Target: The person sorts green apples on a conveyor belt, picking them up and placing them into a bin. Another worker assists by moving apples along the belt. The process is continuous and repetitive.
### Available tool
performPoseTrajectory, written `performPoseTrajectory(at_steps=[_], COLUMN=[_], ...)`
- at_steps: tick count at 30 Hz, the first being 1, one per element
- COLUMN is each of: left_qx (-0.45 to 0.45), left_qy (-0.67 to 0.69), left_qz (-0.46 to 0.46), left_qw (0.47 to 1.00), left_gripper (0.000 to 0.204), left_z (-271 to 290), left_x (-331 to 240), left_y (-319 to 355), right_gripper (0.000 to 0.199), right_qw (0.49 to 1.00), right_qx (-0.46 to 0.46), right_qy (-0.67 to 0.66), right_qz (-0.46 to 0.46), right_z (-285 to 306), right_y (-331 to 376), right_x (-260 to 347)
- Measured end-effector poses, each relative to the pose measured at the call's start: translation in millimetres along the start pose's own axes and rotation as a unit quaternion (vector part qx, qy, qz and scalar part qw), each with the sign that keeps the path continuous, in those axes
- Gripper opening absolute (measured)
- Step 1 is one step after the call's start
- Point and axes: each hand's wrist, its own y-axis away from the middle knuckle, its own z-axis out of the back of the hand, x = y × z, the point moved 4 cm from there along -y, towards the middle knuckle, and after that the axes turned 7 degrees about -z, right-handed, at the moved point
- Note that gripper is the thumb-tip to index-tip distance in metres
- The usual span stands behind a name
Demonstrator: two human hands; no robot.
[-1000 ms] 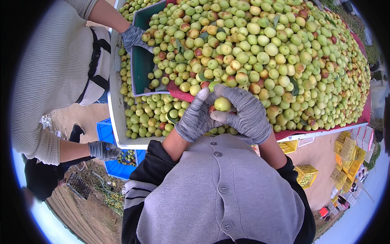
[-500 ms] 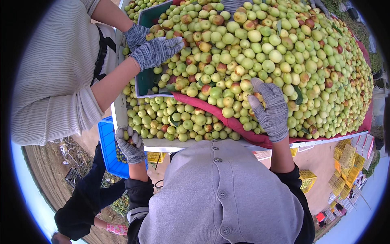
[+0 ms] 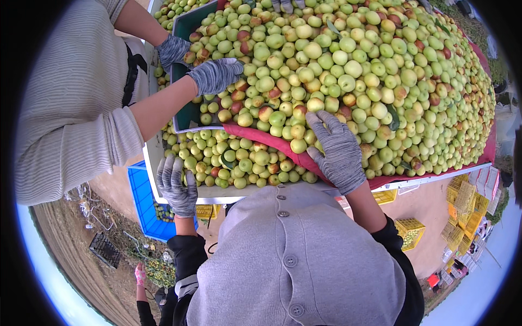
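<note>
At 9 to 10 o'clock a co-worker's sweater shows pale ribbed knit, one bare forearm reaching to the bin at 10 o'clock, a straight-walled box, green inside. At 8 o'clock is a blue crate, smooth and box-shaped. Between it and the table hangs my left grip, in a streaked grey knit glove, fingers parted and free. Near the middle, red cloth folds into a soft band. My right grip, gloved alike, is at 3 o'clock, spread wide, thumb over the cloth, fingertips at the fruit; whether they press on it I cannot tell. That fruit, round, smooth and yellow-green with russet blushes, heaps from 12 to 3 o'clock. Lattice-sided yellow crates stack toward 4 o'clock.

As for edges, the white table rim turns a corner by my left grip, with open air beyond it toward 7 o'clock. The bin's pale lip borders loose fruit below. On my right, fruit packs closely toward 1 o'clock; the room is above the heap.
</note>
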Motion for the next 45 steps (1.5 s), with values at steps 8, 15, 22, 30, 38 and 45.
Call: performPoseTrajectory(at_steps=[8,15,22,30,38,45], left_qx=[0.239,0.254,0.241,0.215,0.192,0.204], left_qy=[0.226,0.205,0.222,0.253,0.205,0.172], left_qz=[-0.067,0.024,0.084,0.084,0.134,0.113], left_qw=[0.942,0.945,0.941,0.94,0.95,0.957], left_gripper=[0.079,0.055,0.059,0.06,0.057,0.048], left_z=[-104,-142,-153,-157,-163,-163], left_x=[-116,-99,-83,-69,-62,-61], left_y=[-128,-134,-134,-137,-130,-131], right_gripper=[0.077,0.062,0.043,0.035,0.042,0.037], right_qw=[0.996,0.996,0.983,0.96,0.917,0.945], right_qx=[-0.033,-0.053,-0.17,-0.058,0.087,0.132], right_qy=[0.081,0.07,0.07,0.27,0.363,0.288], right_qz=[-0.026,-0.008,0.017,-0.036,-0.139,-0.082], right_z=[2,-21,17,50,4,14], right_y=[4,-7,-41,-275,-363,-320], right_x=[-5,5,-9,-39,-58,-67])
